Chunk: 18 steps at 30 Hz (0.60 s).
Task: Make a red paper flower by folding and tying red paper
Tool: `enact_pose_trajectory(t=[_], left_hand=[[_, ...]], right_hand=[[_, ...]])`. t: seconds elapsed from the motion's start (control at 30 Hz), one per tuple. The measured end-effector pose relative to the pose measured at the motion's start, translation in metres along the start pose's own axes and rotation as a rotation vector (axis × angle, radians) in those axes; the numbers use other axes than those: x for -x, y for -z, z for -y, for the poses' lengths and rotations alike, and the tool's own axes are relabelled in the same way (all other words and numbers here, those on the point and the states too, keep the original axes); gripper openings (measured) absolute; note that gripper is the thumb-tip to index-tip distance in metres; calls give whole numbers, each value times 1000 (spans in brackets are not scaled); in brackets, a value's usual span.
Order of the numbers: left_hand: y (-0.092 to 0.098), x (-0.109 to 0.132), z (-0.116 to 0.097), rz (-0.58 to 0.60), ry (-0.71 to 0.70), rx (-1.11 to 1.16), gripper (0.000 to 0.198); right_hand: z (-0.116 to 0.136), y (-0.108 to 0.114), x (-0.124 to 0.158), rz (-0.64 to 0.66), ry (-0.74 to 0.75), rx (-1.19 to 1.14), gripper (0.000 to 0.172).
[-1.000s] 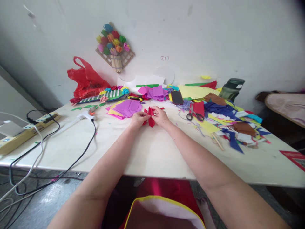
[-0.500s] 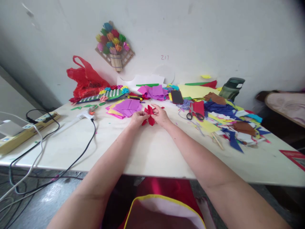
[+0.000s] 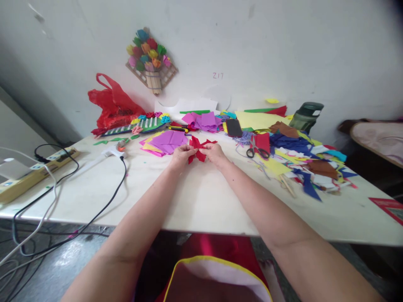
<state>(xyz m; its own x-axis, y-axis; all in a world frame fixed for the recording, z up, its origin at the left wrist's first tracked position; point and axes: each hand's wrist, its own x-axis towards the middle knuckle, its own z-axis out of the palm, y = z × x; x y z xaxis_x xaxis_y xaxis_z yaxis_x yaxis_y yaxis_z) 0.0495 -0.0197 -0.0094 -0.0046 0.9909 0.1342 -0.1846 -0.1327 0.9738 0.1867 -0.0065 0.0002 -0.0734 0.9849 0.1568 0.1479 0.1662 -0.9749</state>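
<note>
A folded piece of red paper (image 3: 197,144) with several pointed flaps is held between my two hands above the white table. My left hand (image 3: 181,157) pinches its left side, fingers closed. On the opposite side, my right hand (image 3: 215,154) grips it between thumb and fingers. Parts of the paper are hidden behind the fingertips. Left of my hands lies a stack of purple and yellow paper sheets (image 3: 170,142). To the right, black-handled scissors (image 3: 257,151) rest near a red paper piece (image 3: 262,141).
A glue gun (image 3: 115,150) with its black cord and a power strip (image 3: 37,172) are at the left. Paper scraps (image 3: 315,167) pile up on the right, before a green bottle (image 3: 306,117). A phone (image 3: 234,128) and a red plastic bag (image 3: 113,102) stand farther back.
The red paper has turned and spread wider between my hands. My right fingers have come down from its upper edge to its right side.
</note>
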Motion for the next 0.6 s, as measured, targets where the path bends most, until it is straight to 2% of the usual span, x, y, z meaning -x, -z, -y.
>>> enact_pose_trajectory(t=[0.23,0.43,0.6], left_hand=[[-4,4,-5,-4,-3,62,25],[-2,1,-6,8,53,136,22],[2,-4,-2,4,105,102,21]], right_hand=[[4,-2,1,-38,-42,-67,11],[6,3,2,24,-42,-87,7],[-2,4,-2,68,24,42,6]])
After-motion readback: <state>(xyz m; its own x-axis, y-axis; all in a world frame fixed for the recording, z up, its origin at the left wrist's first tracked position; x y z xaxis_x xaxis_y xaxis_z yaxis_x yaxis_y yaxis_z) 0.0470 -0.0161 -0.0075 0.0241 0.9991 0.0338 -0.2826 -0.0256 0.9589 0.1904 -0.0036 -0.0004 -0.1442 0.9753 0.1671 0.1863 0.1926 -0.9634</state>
